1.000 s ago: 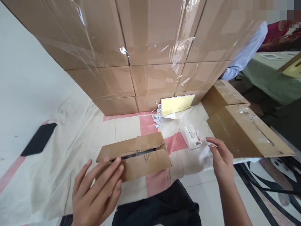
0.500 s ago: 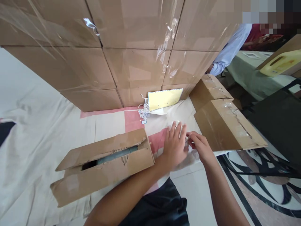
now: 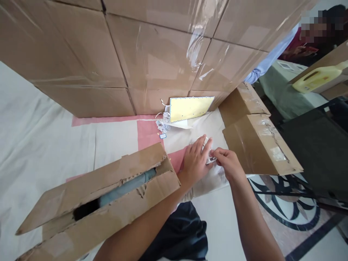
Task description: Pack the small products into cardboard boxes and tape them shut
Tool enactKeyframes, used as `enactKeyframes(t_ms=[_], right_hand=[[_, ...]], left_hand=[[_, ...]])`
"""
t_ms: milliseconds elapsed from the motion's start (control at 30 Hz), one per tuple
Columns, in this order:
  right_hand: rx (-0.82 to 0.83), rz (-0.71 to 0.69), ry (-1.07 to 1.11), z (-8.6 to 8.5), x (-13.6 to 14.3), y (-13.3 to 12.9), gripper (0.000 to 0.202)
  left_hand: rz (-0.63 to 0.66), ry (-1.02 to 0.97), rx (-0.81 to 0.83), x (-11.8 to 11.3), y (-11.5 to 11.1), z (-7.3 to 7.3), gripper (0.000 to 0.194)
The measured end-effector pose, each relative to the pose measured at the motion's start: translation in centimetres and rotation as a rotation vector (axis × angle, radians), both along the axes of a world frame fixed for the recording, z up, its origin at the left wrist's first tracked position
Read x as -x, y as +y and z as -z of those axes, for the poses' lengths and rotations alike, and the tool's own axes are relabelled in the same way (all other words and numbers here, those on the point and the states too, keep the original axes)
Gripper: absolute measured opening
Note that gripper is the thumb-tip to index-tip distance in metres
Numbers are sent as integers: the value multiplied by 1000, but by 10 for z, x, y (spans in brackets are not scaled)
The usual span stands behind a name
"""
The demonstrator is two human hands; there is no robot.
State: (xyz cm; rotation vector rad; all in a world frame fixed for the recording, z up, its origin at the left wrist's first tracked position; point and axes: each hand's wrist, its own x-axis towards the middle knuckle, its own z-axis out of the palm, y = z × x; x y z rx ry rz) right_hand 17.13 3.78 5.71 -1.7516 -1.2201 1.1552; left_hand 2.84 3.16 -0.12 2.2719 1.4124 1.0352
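Note:
My left hand [image 3: 195, 158] lies palm down on the cloth, with its fingers stretched out over a whitish thing that it mostly covers. Close beside it, my right hand [image 3: 227, 162] pinches a small white tag-like piece [image 3: 211, 160] with dark marks between thumb and fingers. Part of a thin white loop shows by the left fingertips. Beyond the hands, a yellow card [image 3: 191, 108] with a scalloped blue edge leans against the stacked cartons. At its left lies a small heap of white tags [image 3: 162, 127] with strings.
Taped cardboard cartons [image 3: 160, 65] form a wall ahead. An open carton [image 3: 152, 195] with a grey-green roll inside lies at the left. More cartons [image 3: 250, 141] stand at right, near a dark chair [image 3: 315, 145]. A yellow jug [image 3: 317, 78] and other people are behind.
The view has shifted, bringing the open carton closer. My right hand has drawn nearer my left, and the small white piece now shows between them.

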Motion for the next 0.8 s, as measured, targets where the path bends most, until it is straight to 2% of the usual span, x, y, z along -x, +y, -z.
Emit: enactKeyframes(t_ms=[200,467,600,800], right_hand=[[-71,24,-8,1,0,-8,40],[-109,-4,-42,-9,0,-20,48],[-135,50,-65,2,3,-37,53],[-119,81,27,17,-5,-54,50]], left_hand=[[19,-22,0,0,0,3,79],[16,-37,20,1,-1,0,81],[30,-61,32,1,-1,-2,76],[21,-96,40,-2,-1,1,79]])
